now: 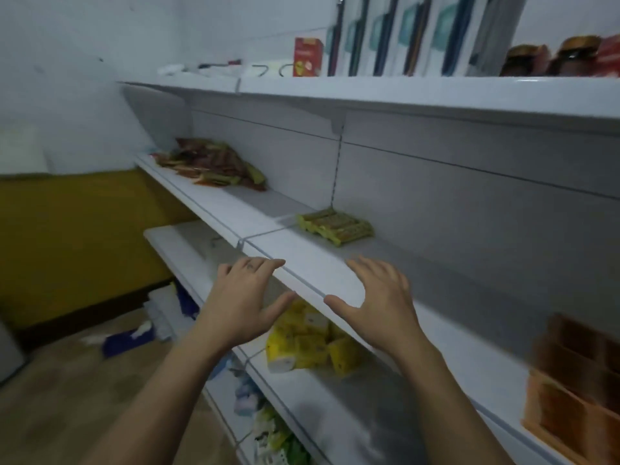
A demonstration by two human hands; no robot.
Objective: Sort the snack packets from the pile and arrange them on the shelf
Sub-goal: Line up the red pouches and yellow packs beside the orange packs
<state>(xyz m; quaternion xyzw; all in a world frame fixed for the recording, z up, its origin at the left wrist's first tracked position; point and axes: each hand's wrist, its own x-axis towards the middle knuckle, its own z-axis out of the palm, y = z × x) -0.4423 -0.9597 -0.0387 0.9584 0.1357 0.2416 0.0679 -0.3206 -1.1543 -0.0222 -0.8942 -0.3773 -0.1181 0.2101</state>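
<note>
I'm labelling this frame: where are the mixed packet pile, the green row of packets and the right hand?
mixed packet pile [214,164]: head view, middle of the heap.
green row of packets [335,226]: head view, a middle packet.
right hand [379,297]: head view, back of the hand.

The pile of snack packets [214,166] lies at the far left end of the middle shelf [218,209], and a short row of packets [335,226] lies further right on it, near the back wall and well apart from the pile. The left hand [245,303] and the right hand [382,297] are side by side at that shelf's front edge, before the row, with a bag of small packs [302,347] on the lower shelf [335,414] under them. On the top shelf [402,95] a box [308,57] stands left of some tall packs [419,35], and jars [550,58] stand further right.
</note>
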